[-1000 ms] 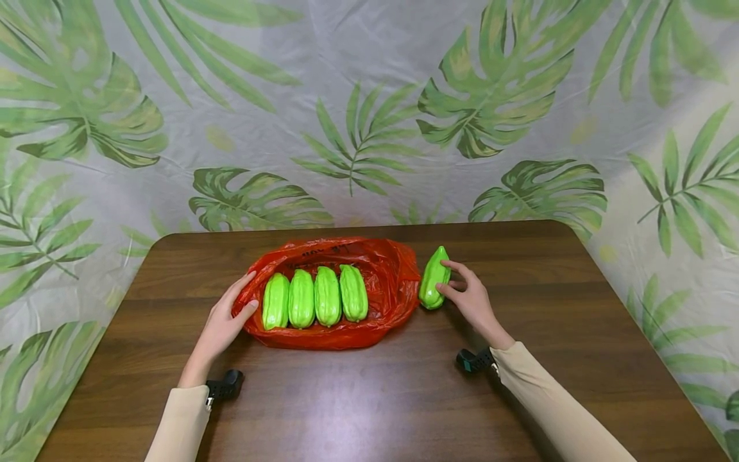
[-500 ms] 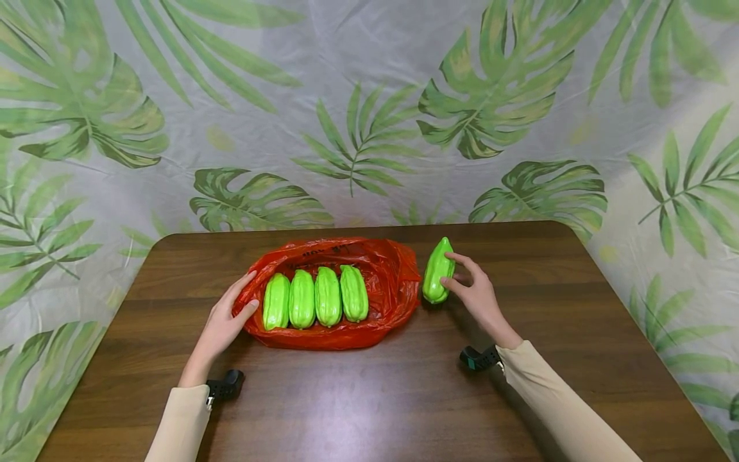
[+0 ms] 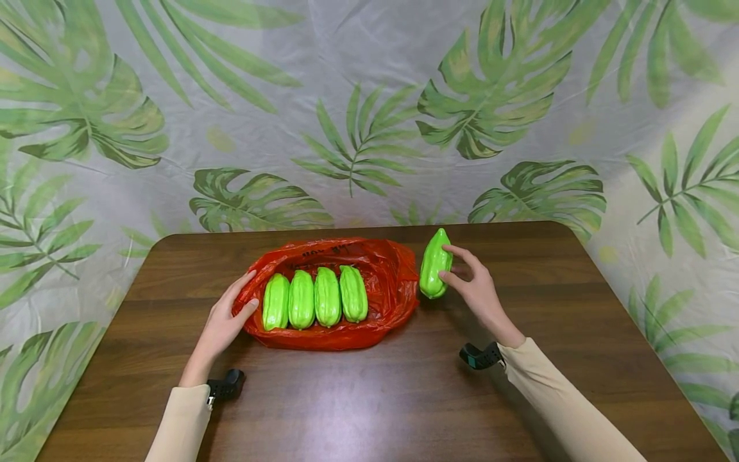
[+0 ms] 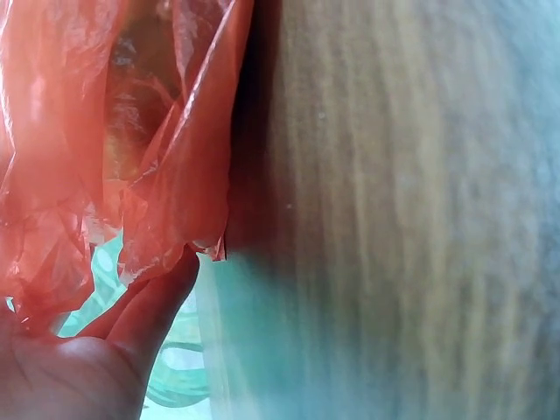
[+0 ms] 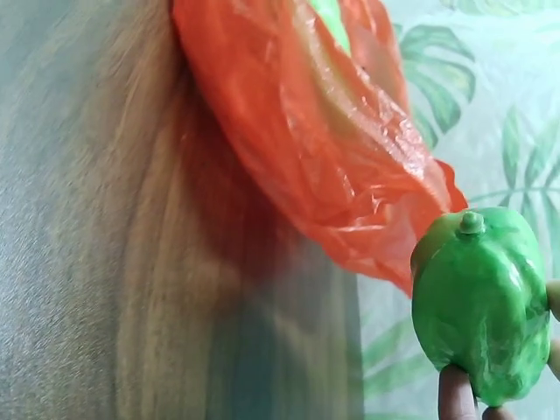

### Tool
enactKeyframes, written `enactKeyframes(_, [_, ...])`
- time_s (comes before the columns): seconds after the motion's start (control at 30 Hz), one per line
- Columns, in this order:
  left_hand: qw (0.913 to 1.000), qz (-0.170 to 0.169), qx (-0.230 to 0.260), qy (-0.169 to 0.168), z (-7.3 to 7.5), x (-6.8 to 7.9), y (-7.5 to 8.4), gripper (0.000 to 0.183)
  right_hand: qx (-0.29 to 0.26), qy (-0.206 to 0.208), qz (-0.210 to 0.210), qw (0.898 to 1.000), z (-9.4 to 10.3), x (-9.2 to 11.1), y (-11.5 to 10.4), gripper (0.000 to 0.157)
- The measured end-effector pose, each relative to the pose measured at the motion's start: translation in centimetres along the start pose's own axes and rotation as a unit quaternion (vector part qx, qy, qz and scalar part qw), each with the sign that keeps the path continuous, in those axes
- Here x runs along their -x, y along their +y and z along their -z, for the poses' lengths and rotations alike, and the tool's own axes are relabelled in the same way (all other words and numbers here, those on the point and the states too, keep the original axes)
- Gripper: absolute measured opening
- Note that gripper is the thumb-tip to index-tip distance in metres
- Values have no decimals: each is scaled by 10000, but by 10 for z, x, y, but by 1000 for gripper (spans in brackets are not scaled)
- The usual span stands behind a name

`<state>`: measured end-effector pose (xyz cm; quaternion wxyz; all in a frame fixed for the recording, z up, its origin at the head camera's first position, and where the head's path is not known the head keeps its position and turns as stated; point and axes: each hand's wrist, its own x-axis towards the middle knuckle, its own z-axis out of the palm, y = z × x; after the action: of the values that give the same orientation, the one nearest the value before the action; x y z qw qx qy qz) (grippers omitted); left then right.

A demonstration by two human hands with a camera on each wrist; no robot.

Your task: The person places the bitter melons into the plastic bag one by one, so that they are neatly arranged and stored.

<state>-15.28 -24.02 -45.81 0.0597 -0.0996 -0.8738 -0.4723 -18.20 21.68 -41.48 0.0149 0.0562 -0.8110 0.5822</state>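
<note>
A red plastic bag [image 3: 398, 311] lies with its mouth spread wide on the table. Several glossy green papayas [image 3: 328, 296] stand side by side inside it. My left hand [image 3: 222, 321] grips the bag's left end, thumb and fingers over the rim; in the left wrist view the fingers [image 4: 157, 306] meet the crumpled plastic edge. Just beyond the bag's right end, my right hand [image 3: 476, 289] pinches another green papaya [image 3: 435, 264] between thumb and fingers, its pointed tip facing away. The right wrist view shows the stem nub of this held papaya [image 5: 481, 289] close beside the red plastic.
The brown wooden table [image 3: 346, 398] has rounded far corners. Behind it hangs a pale cloth [image 3: 369, 115] printed with green leaves. Black straps with small devices [image 3: 482, 356] sit on both wrists.
The papaya in my right hand has risen and moved away from me, then a little left toward the bag. My left hand and the bag have stayed put.
</note>
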Motion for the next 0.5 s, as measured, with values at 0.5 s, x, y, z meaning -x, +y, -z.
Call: enactKeyframes(0.5, [10000,24,-31,31,0,0,2,55,-329,-153,96,9993,-2,1,-18,52])
